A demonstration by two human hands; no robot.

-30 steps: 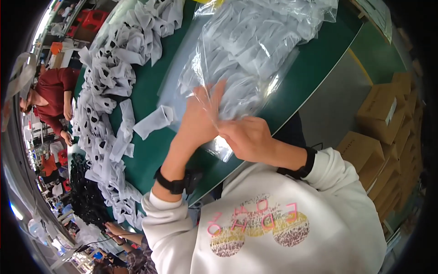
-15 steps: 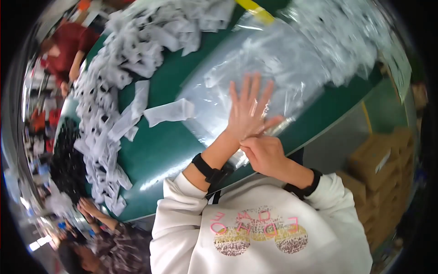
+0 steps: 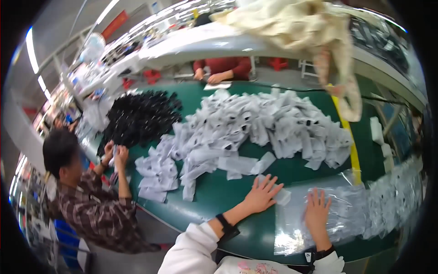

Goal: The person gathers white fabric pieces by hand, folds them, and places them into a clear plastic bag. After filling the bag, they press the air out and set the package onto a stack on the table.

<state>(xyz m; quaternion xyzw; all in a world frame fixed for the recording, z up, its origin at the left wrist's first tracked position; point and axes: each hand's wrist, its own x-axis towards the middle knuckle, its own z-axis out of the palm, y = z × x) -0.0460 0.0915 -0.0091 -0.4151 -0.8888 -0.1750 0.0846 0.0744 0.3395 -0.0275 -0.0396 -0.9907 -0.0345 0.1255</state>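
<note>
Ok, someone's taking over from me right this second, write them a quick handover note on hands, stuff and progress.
Left hand: open, flat at the left edge of the clear plastic bag, holding nothing.
Right hand: open, pressed flat on the bag.
Bag lies flat on the green table, packed with small white packets.
Loose white packets are heaped behind; a black pile lies far left.
Done: one bag filled and flattened.
Left: the loose heap is unbagged.
</note>
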